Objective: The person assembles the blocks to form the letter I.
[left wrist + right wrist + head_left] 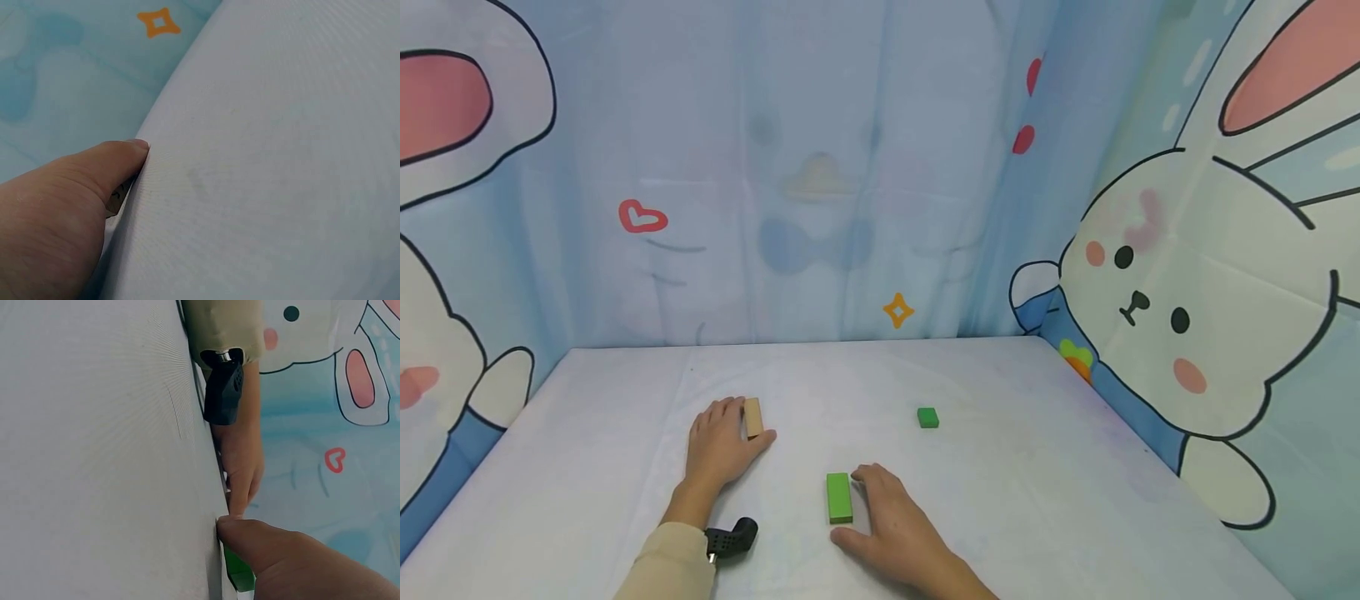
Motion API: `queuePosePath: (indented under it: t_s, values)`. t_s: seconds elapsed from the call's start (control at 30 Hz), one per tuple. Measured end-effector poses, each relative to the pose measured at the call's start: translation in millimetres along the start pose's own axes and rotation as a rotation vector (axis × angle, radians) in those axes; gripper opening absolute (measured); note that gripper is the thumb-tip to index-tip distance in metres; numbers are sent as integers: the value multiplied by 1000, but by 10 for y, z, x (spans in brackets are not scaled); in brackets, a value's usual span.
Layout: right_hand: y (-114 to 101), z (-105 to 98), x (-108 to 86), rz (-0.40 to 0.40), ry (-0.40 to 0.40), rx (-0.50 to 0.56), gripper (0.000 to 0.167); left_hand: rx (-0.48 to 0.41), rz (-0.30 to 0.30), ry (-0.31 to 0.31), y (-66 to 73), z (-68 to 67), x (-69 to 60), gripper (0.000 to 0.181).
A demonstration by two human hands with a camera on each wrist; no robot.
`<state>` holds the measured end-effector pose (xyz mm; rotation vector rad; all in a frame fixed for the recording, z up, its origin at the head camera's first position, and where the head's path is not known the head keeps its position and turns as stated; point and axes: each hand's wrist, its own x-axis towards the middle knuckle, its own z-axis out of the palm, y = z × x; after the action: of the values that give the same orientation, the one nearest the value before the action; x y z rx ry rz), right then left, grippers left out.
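In the head view, my left hand rests on the left part of the table. A small plain wooden block lies between its fingers and its outstretched thumb. The left wrist view shows the thumb with part of this block behind it. My right hand is spread beside a long bright green block, its index finger by the far end and its thumb near the close end. In the right wrist view the thumb partly hides the green block.
A smaller green block sits farther back, right of centre, on the white-covered table. Behind and beside it hangs a blue curtain printed with rabbits. A black camera mount is strapped to the left wrist, by a beige sleeve.
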<state>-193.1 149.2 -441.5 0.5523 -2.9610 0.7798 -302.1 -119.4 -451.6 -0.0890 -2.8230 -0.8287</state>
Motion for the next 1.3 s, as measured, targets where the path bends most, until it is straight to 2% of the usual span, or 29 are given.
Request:
queuePosePath:
  t_s: [0.2,0.53,0.97,1.3]
  values:
    - [-13,8,-52,4,11,12,74,1,4,1,-12,18,-2,85]
    - [-24,16,-81,-45,51,8,62,13,10,2,-3,9,-39,84]
    - [-39,-3,-47,-91,78,-72,43,15,28,14,20,-12,-37,84]
    - [-54,-2,-30,-154,70,-165,38,18,25,8,37,-22,-36,84]
